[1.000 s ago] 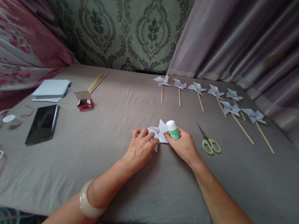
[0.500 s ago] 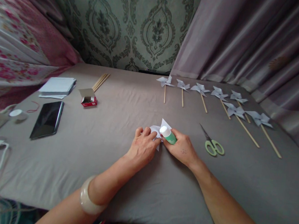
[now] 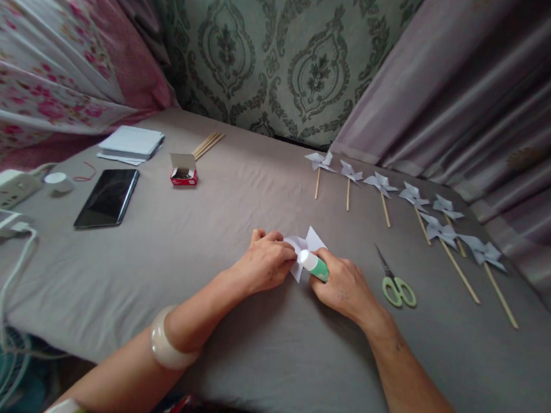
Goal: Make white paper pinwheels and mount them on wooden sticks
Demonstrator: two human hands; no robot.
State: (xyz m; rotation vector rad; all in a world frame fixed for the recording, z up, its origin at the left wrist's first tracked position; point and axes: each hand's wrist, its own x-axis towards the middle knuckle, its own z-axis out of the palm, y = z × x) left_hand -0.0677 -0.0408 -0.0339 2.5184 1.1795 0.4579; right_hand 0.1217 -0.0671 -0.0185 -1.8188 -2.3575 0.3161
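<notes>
Two hands meet, left hand pinching paper, right hand curled round glue stick

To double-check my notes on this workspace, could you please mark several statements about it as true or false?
1. The right hand holds a green-and-white glue stick. True.
2. The scissors stand upright in the red box. False: the scissors lie on the cloth, to the right of the right hand.
3. Seven white pinwheels with sticks lie on the cloth. True.
4. The phone lies on top of the paper stack. False: the phone lies on the cloth, nearer the person than the paper stack.
5. The left hand touches the folded white paper. True.
</notes>
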